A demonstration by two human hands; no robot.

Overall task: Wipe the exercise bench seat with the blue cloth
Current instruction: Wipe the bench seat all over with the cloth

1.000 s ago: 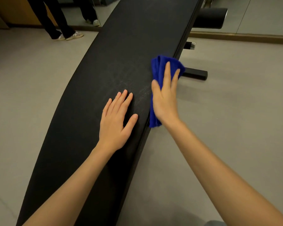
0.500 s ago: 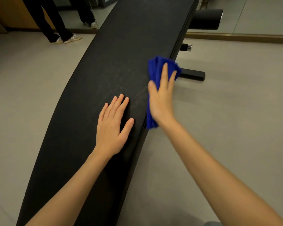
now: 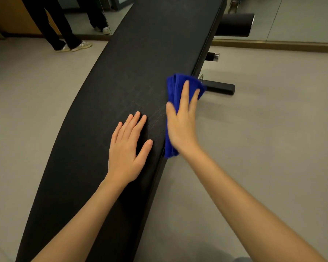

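Observation:
A long black curved bench seat (image 3: 125, 76) runs from the bottom left up to the top middle. My left hand (image 3: 128, 146) lies flat on its surface, fingers straight and spread. My right hand (image 3: 182, 120) presses a folded blue cloth (image 3: 173, 86) against the seat's right edge with straight fingers. The cloth sticks out beyond my fingertips and hangs below my wrist at the seat's side.
Grey floor (image 3: 273, 138) lies on both sides of the bench. A black foam roller pad (image 3: 233, 25) and a black frame bar (image 3: 221, 88) stick out to the right. A person's legs (image 3: 61, 31) stand at the top left near a mirrored wall.
My right hand and the cloth slid a little leftward and toward me along the seat's right edge. My left hand kept its place on the seat.

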